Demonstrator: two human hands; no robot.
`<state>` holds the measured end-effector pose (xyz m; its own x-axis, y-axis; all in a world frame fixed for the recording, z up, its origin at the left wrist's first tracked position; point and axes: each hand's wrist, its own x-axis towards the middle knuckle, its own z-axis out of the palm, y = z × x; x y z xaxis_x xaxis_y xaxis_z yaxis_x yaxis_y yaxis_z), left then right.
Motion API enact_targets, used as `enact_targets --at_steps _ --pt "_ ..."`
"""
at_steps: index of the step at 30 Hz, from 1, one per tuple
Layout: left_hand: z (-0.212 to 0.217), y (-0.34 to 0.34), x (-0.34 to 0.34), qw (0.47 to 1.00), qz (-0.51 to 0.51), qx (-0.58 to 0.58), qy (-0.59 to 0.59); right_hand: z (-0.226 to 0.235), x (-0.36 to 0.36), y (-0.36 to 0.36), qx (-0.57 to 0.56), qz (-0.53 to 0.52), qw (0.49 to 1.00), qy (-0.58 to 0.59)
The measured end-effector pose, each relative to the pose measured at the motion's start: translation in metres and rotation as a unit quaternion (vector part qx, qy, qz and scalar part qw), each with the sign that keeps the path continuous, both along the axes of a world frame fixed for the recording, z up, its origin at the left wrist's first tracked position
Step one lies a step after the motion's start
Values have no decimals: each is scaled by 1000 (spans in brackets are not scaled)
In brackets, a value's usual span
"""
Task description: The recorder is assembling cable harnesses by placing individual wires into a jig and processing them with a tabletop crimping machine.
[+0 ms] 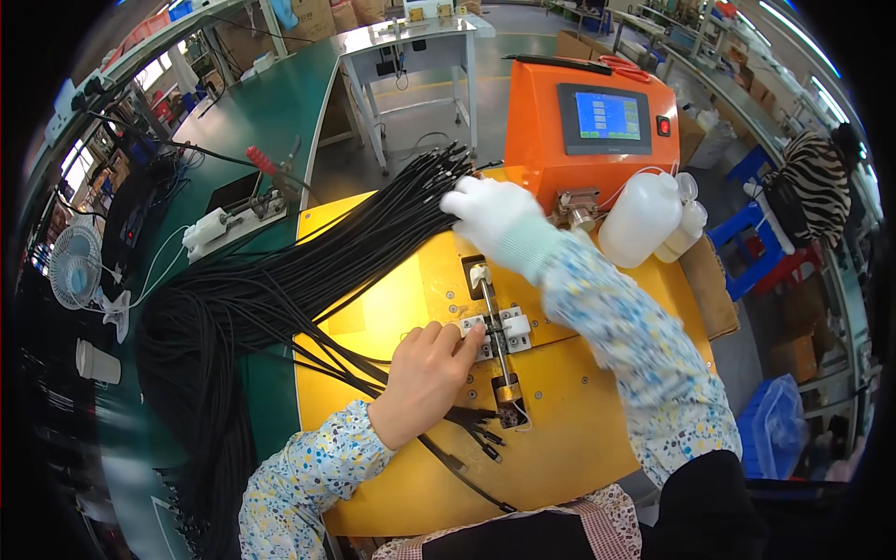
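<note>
The white fixture (516, 325) is taken as the landmark. The bundle of black cables (373, 224) is laid beyond it and to its left, on the yellow plate (579, 467); a few cable ends (476, 426) are seen at its near side. By the left hand (425, 378), which is bare, the fixture is reached from its left, with the fingers bent and the fingertips set at it; whether a cable is pinched there cannot be told. The right hand (499, 217), in a white glove, is held beyond the fixture, its fingers curled at the far tips of the bundle; the pinch itself is hidden. Each cable is judged to be light, soft and easily bent, while the whole bundle is probably heavy and easily tangled. The small end pieces are perhaps more delicate, so a single cable is best held just behind its end, where less bending is expected.
</note>
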<state>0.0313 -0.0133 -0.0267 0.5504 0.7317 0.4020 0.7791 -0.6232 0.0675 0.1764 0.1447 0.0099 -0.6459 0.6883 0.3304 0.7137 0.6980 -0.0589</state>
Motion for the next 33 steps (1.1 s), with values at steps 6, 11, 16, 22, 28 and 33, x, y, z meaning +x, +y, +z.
enact_targets --at_steps 6,11,16,22,28,33 --pt "-1 0 2 1000 -3 12 -25 -8 -40 54 -55 -13 985 -161" --pt "-2 -1 0 999 -6 -8 -42 -8 -31 53 80 54 972 -216" --pt "-4 4 -6 998 -15 -19 -64 28 -8 10 251 98 963 22" --pt "1 13 -13 986 7 -88 -140 35 35 -47 187 45 981 1" --pt "0 19 -17 984 -6 -127 -126 23 51 -63 136 38 988 58" --pt "41 7 -19 983 -14 -182 -6 17 52 -73 57 43 988 140"
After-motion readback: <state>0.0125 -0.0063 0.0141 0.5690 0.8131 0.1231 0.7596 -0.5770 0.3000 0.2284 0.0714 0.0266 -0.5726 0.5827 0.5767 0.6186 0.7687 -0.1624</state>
